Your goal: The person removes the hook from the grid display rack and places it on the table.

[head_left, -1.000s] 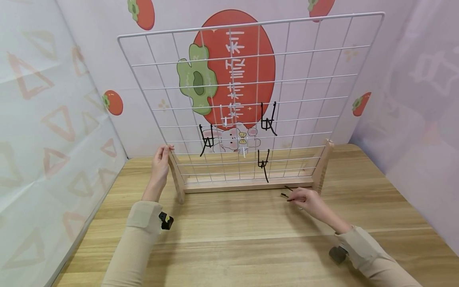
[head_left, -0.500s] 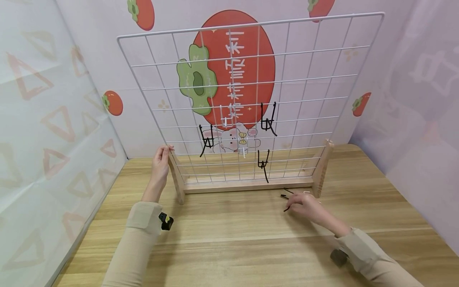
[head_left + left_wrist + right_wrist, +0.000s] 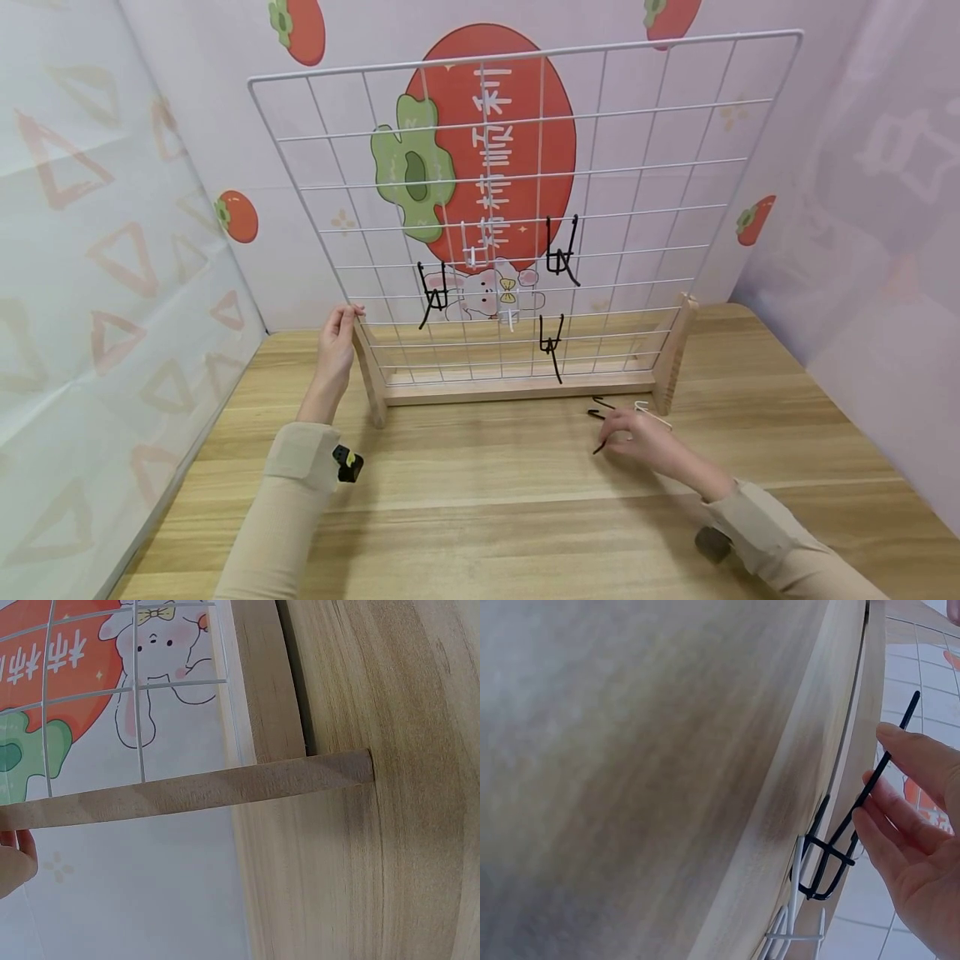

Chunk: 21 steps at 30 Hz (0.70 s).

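Observation:
My left hand [image 3: 336, 337] grips the top of the left wooden upright [image 3: 369, 367] of a stand; in the left wrist view its fingertips [image 3: 25, 844] lie against the upright. The stand bears a white wire grid [image 3: 637, 171]. Thumb and fingers of my right hand [image 3: 639, 440] pinch the long prong of a black wire hook [image 3: 832, 844], low over the table near the stand's right foot. Part of this hook is hidden by the hand in the head view. A white wire hook [image 3: 654, 415] lies beside that hand.
Three black hooks hang on the grid, one at left [image 3: 433, 296], an upper right hook [image 3: 559, 250] and a lower hook [image 3: 551, 337]. Two white hooks hang there too, an upper one [image 3: 472, 250] and a lower one [image 3: 509, 317]. The wooden table [image 3: 480, 508] meets patterned walls.
My right hand has moved slightly down toward me, tilting the black hook's prong lower. More of the white hook beside it shows. The left hand has stayed on the upright.

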Motion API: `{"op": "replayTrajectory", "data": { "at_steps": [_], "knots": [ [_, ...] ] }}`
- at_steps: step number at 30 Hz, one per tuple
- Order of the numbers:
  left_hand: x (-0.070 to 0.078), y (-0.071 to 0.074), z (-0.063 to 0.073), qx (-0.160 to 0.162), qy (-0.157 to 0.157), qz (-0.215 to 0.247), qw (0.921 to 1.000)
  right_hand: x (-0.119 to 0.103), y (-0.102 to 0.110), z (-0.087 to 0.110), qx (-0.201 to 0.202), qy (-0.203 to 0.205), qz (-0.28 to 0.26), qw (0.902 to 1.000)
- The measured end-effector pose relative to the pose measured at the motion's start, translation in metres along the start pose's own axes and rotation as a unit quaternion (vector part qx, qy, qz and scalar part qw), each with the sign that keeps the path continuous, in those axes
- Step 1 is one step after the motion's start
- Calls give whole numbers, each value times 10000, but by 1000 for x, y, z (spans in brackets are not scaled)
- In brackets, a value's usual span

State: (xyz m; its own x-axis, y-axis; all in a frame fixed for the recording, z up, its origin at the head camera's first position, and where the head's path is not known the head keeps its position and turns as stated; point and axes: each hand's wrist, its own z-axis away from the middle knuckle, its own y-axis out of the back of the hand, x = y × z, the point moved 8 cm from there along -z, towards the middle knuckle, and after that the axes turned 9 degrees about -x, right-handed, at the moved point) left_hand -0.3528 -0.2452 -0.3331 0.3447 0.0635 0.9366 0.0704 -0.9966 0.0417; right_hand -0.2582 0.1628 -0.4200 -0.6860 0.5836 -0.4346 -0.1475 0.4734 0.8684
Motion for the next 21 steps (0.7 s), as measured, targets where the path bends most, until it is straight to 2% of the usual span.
{"op": "replayTrajectory", "data": {
  "at_steps": [3, 12, 21],
  "knots": [
    [0, 0, 0, -12, 5, 34, 10000, 0, -2, 0, -159, -112, -49, 9998],
    [0, 0, 0, 45, 9, 33, 10000, -7, -4, 3, -27, 411, 4, 9992],
    [-1, -1, 0, 29, 46, 54, 10000, -7, -9, 4, -160, 293, 300, 9990]
  ]
}}
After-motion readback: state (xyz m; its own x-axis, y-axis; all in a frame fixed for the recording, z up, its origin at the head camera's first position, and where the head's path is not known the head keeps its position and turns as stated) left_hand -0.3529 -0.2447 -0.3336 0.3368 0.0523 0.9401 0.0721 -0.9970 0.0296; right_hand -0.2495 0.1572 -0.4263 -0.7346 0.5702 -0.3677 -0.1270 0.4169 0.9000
